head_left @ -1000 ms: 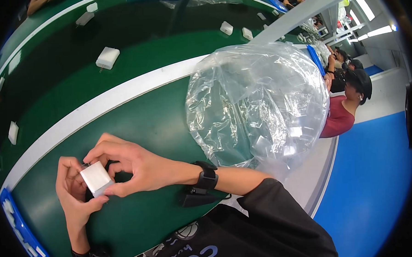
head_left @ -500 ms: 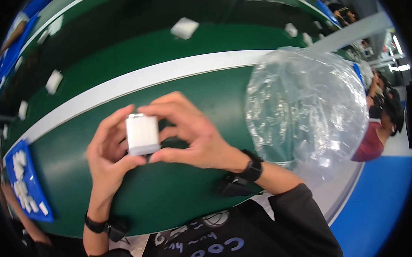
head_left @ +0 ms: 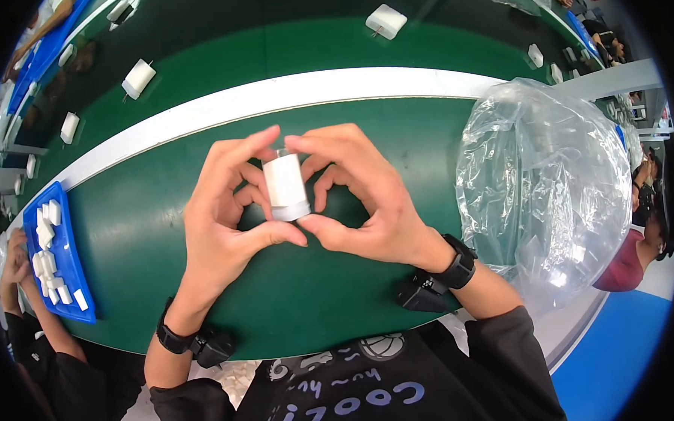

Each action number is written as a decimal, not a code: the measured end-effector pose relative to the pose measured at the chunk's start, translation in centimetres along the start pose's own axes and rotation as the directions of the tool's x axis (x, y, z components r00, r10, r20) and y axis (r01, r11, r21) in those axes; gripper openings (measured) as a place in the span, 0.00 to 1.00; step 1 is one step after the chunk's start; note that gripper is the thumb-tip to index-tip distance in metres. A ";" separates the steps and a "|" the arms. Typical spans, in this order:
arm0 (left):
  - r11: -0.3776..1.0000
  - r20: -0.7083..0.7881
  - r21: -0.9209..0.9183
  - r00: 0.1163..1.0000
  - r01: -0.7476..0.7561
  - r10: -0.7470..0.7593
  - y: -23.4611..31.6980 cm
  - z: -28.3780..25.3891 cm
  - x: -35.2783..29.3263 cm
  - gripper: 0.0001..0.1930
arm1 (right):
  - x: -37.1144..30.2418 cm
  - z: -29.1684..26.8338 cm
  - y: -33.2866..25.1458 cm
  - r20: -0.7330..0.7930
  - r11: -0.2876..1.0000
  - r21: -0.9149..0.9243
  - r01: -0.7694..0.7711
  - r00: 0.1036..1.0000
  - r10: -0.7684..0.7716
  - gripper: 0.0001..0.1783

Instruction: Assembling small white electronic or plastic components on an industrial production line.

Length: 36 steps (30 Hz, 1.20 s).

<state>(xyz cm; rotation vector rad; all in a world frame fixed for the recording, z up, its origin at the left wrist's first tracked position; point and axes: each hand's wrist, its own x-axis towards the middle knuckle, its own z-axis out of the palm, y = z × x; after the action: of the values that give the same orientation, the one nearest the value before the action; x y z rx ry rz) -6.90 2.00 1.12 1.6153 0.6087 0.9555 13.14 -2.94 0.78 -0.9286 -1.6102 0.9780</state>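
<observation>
Between both hands, above the green work surface [head_left: 160, 293], a small white power adapter [head_left: 284, 181] is held upright, with a greyish band along its lower end. My left hand [head_left: 227, 196] pinches it with the index finger at the top and the thumb at the bottom left. On the other side, my right hand [head_left: 370, 190] has its index fingertip at the top corner and its thumb at the lower corner. The remaining fingers of both hands curl beside the adapter. Whatever is on its underside is hidden.
A large clear plastic bag [head_left: 543, 194] stands at the right. On the left, a blue tray [head_left: 81, 255] carries several white pieces, near another person's hand [head_left: 14, 258]. Beyond the white rail [head_left: 309, 86], similar adapters [head_left: 386, 22] lie on the dark green conveyor belt.
My view has shifted, so hands and adapter appear farther right and higher. The adapter is tilted slightly differently, still gripped by both hands. Pieces on the belt appear in different places.
</observation>
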 end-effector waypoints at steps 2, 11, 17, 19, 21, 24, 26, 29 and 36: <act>0.987 -0.048 -0.113 0.992 0.110 -0.116 0.3 -0.1 0.0 0.43 | -0.1 0.2 0.2 -0.064 0.962 0.262 -0.077 0.993 0.097 0.33; 0.996 0.003 0.076 0.999 -0.037 0.037 0.5 -0.3 -0.4 0.40 | 0.0 0.7 0.0 -0.010 0.937 0.318 -0.141 0.988 0.152 0.36; 0.991 -0.036 -0.136 0.999 -0.004 -0.001 0.3 -0.1 -0.5 0.27 | 0.2 0.7 -0.1 -0.040 0.943 0.314 -0.110 0.991 0.128 0.37; 0.979 -0.049 -0.202 0.999 0.004 -0.014 0.3 0.0 -0.6 0.22 | 0.2 0.7 -0.1 -0.023 0.959 0.272 -0.079 0.996 0.089 0.36; 0.977 -0.095 -0.213 0.995 -0.018 -0.002 0.2 0.2 -0.9 0.17 | 0.1 0.9 0.1 -0.065 0.986 0.169 0.005 0.998 0.006 0.34; 0.996 -0.040 -0.056 0.997 -0.073 0.071 -0.2 -0.1 -1.1 0.23 | -0.1 1.1 0.2 -0.087 0.995 0.085 0.061 0.995 -0.054 0.34; 0.996 -0.038 0.006 0.995 -0.091 0.091 -0.2 -0.2 -1.1 0.24 | 0.0 1.3 0.2 -0.086 0.996 0.067 0.067 0.994 -0.061 0.34; 0.987 -0.038 0.100 0.990 -0.130 0.134 -0.1 -0.3 -1.0 0.25 | 0.1 1.2 0.3 -0.081 0.994 0.072 0.087 0.993 -0.081 0.34; 0.983 -0.065 0.133 0.989 -0.125 0.135 -0.2 -0.8 -0.9 0.23 | 0.0 1.0 0.7 -0.028 0.995 0.074 0.061 0.998 -0.059 0.33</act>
<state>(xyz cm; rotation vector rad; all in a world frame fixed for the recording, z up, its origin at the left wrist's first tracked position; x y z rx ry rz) -8.06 1.77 0.78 1.7577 0.6319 1.0945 12.22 -2.81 0.01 -0.8346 -1.5603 0.9740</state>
